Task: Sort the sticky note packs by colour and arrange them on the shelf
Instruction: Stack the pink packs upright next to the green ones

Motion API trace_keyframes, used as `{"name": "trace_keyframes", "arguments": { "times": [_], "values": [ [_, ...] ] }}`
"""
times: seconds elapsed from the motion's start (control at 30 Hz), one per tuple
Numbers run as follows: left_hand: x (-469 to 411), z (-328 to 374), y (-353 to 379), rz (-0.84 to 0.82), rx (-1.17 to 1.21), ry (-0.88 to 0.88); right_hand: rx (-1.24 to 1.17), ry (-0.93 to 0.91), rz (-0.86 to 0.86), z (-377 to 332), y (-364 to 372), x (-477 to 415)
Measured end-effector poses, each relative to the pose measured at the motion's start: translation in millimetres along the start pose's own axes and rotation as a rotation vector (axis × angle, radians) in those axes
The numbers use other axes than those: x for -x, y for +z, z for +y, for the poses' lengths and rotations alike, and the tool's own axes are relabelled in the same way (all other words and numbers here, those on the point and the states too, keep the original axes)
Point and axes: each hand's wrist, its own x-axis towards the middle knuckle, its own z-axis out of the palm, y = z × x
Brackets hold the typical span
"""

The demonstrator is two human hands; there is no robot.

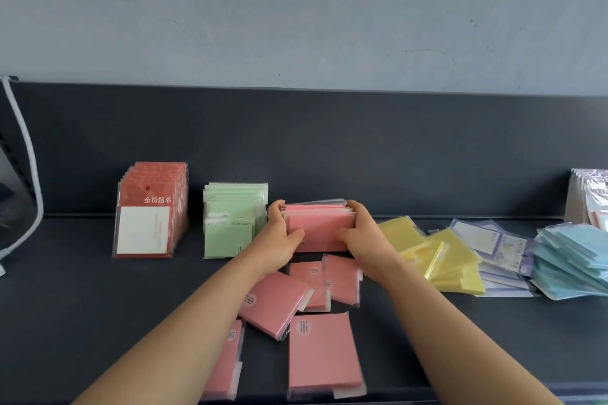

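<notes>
Between the left hand point(283, 235) and right hand point(359, 233) stands the pink stack point(318, 226), fingers curled round its ends; probably light, but those plastic sleeves look slippery, so squeeze both ends evenly; loose pink packs point(324, 352) lie just behind the wrists.

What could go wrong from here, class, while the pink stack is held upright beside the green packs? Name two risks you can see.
1. The left hand and right hand grip the pink stack only at its ends, so glossy middle packs might slip out.
2. Loose pink packs lie under the forearms near the shelf edge; a forearm could sweep one off.
</notes>
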Motion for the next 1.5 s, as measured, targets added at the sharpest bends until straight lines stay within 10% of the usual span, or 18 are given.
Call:
{"name": "trace_keyframes", "arguments": {
  "times": [1.5],
  "values": [
    [-58.4, 4.6, 9.1, 0.231, -0.068, -0.077, 0.155, 0.014, 0.062, -11.5, 2.8, -60.6]
  ]
}}
